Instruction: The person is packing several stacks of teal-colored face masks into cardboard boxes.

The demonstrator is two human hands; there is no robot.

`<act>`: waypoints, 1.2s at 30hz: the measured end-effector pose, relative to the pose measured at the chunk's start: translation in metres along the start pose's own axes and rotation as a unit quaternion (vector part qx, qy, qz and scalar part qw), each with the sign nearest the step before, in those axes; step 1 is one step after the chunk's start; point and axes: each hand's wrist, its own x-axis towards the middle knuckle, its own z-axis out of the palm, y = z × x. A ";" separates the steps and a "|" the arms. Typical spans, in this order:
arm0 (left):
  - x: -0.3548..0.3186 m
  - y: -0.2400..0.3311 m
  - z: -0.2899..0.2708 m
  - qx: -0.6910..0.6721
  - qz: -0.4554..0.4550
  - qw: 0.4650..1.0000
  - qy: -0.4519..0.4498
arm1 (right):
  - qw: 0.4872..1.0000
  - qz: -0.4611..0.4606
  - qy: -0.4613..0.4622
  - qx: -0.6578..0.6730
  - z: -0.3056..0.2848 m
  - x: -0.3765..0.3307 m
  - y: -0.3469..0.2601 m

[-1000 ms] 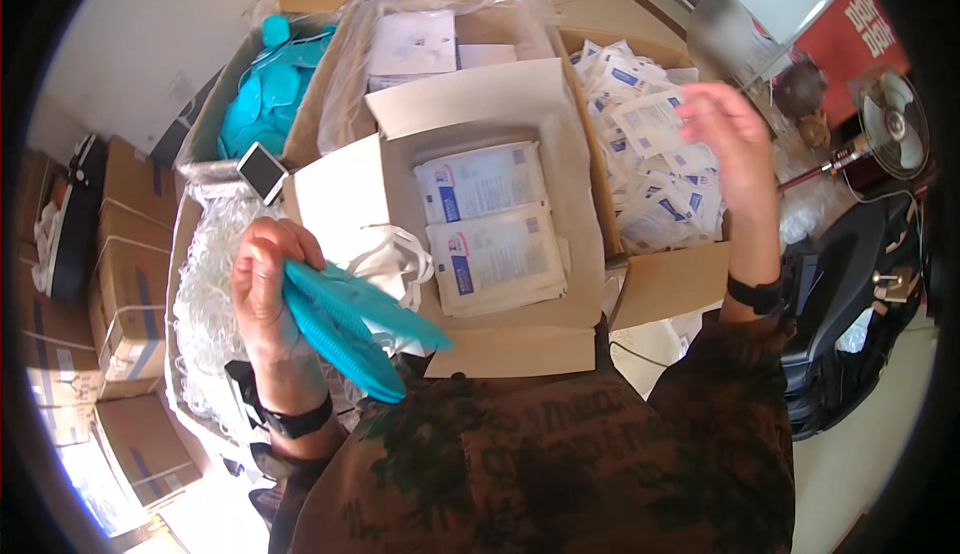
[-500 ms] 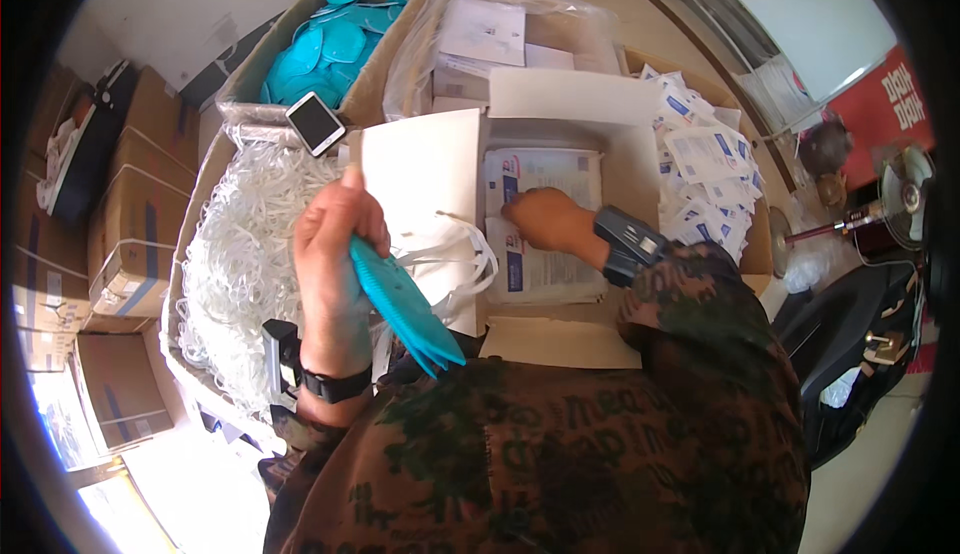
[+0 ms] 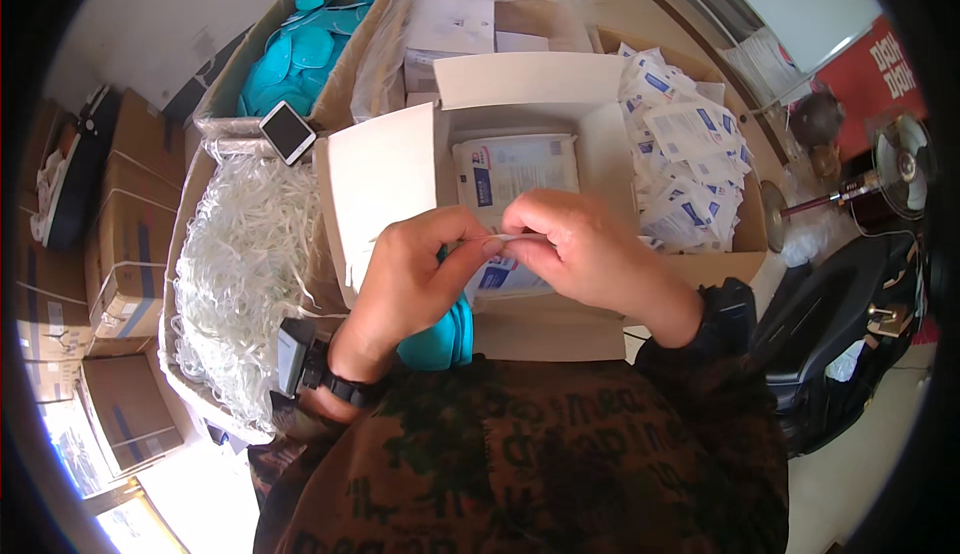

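While the left hand [image 3: 415, 279] clamps a teal pad [image 3: 440, 339], both hands' fingers [image 3: 500, 239] pinch a white strip [image 3: 530, 238].

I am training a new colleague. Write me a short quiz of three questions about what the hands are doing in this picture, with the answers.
1. True or false: both hands meet over the open white box.
2. What colour is the item under the left hand? A) red B) teal C) black
3. What lies in the carton left of the white box?

Key:
1. True. The left hand and the right hand pinch a small white piece between their fingertips.
2. B. A teal item is tucked under the left palm.
3. White shredded paper.
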 end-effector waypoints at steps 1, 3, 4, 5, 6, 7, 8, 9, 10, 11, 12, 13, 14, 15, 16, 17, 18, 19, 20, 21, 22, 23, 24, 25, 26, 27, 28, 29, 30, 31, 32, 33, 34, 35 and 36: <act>-0.001 0.001 0.003 -0.009 0.011 1.000 0.007 | 0.998 0.032 0.027 0.035 0.002 -0.004 0.001; -0.002 0.005 0.008 -0.016 0.022 1.000 0.011 | 0.998 0.043 0.017 0.030 0.004 -0.011 0.003; -0.003 0.006 0.010 -0.043 -0.004 0.999 0.014 | 0.999 -0.020 0.041 -0.009 0.005 -0.014 0.002; -0.004 0.006 0.012 -0.069 -0.033 0.997 0.018 | 0.993 -0.083 0.063 -0.046 0.008 -0.015 0.001; -0.003 0.009 0.012 -0.066 -0.035 0.997 0.018 | 0.988 -0.102 0.072 -0.091 0.007 -0.015 -0.001; -0.002 0.014 0.011 -0.143 -0.056 0.988 0.021 | 0.988 -0.103 0.073 -0.088 0.006 -0.015 -0.003; -0.001 0.016 0.010 -0.220 -0.076 0.972 0.025 | 0.978 -0.124 0.084 -0.143 0.004 -0.014 -0.006; 0.000 0.016 0.010 -0.218 -0.078 0.972 0.028 | 0.965 -0.145 0.095 -0.198 0.002 -0.013 -0.009; 0.001 0.014 0.009 -0.220 -0.094 0.970 0.032 | 0.965 -0.147 0.094 -0.196 -0.002 -0.014 -0.013; 0.002 0.011 0.008 -0.222 -0.109 0.968 0.039 | 0.957 -0.180 0.071 -0.214 -0.006 -0.014 -0.019; 0.009 0.004 0.011 -0.224 -0.130 0.961 0.101 | 0.948 -0.211 0.048 -0.234 -0.009 -0.016 -0.022; 0.019 0.003 0.006 -0.318 -0.157 0.930 0.100 | 0.947 -0.214 0.047 -0.234 -0.005 -0.018 -0.025; 0.023 -0.006 0.003 -0.317 -0.149 0.931 0.107 | 0.937 -0.248 0.077 -0.234 0.003 -0.022 -0.030; 0.025 -0.016 -0.001 -0.314 -0.139 0.933 0.112 | 0.924 -0.280 0.109 -0.235 0.009 -0.022 -0.034; 0.026 -0.021 -0.004 -0.311 -0.137 0.934 0.112 | 0.941 -0.271 0.077 -0.190 -0.001 -0.023 -0.037; 0.027 -0.024 -0.003 -0.232 -0.124 0.957 0.122 | 0.940 -0.274 0.075 -0.189 -0.008 -0.026 -0.041; 0.028 -0.028 -0.003 -0.152 -0.111 0.973 0.132 | 0.956 -0.264 0.070 -0.104 -0.013 -0.029 -0.045; 0.031 -0.035 -0.006 -0.153 -0.110 0.973 0.135 | 0.966 -0.251 0.064 -0.017 -0.018 -0.032 -0.051; 0.036 -0.041 -0.012 -0.101 -0.111 0.977 0.148 | 0.969 -0.236 0.065 0.033 -0.024 -0.036 -0.056; 0.038 -0.045 -0.016 -0.050 -0.113 0.979 0.161 | 0.969 -0.237 0.065 0.032 -0.030 -0.037 -0.058; 0.036 -0.047 -0.018 0.010 -0.108 0.978 0.177 | 0.970 -0.223 0.068 0.069 -0.035 -0.036 -0.059; 0.035 -0.044 -0.017 0.008 -0.105 0.979 0.173 | 0.970 -0.205 0.074 0.105 -0.041 -0.036 -0.058; 0.031 -0.040 -0.017 0.077 -0.073 0.985 0.139 | 0.972 -0.188 0.116 0.080 -0.040 -0.035 -0.051; 0.026 -0.033 -0.017 0.145 -0.040 0.983 0.106 | 0.968 -0.206 0.141 -0.004 -0.045 -0.027 -0.048; 0.023 -0.020 -0.017 0.185 -0.043 0.978 0.082 | 0.973 -0.174 0.149 -0.040 -0.047 -0.022 -0.041; 0.020 -0.008 -0.019 0.183 -0.039 0.979 0.078 | 0.974 -0.141 0.159 -0.077 -0.046 -0.020 -0.033; 0.015 0.001 -0.021 0.178 0.010 0.980 0.088 | 0.974 -0.138 0.162 -0.080 -0.045 -0.016 -0.027; 0.009 0.012 -0.024 0.174 0.054 0.978 0.102 | 0.969 -0.166 0.160 -0.086 -0.040 -0.011 -0.022; 0.004 0.024 -0.026 0.173 0.052 0.979 0.100 | 0.965 -0.189 0.158 -0.094 -0.035 -0.007 -0.020; 0.001 0.038 -0.026 0.115 0.063 0.991 0.029 | 0.965 -0.186 0.156 -0.094 -0.031 -0.004 -0.020; -0.002 0.046 -0.026 0.059 0.074 0.995 -0.036 | 0.963 -0.206 0.149 -0.092 -0.026 0.001 -0.022; -0.002 0.044 -0.023 0.047 0.073 0.994 -0.069 | 0.960 -0.224 0.141 -0.090 -0.021 0.005 -0.024; -0.004 0.047 -0.023 0.029 0.046 0.994 -0.091 | 0.952 -0.240 0.149 -0.118 -0.018 0.008 -0.026; -0.005 0.049 -0.025 0.012 0.019 0.993 -0.114 | 0.952 -0.242 0.148 -0.117 -0.016 0.011 -0.026; -0.007 0.047 -0.026 0.013 0.019 0.993 -0.112 | 0.950 -0.243 0.152 -0.123 -0.015 0.014 -0.027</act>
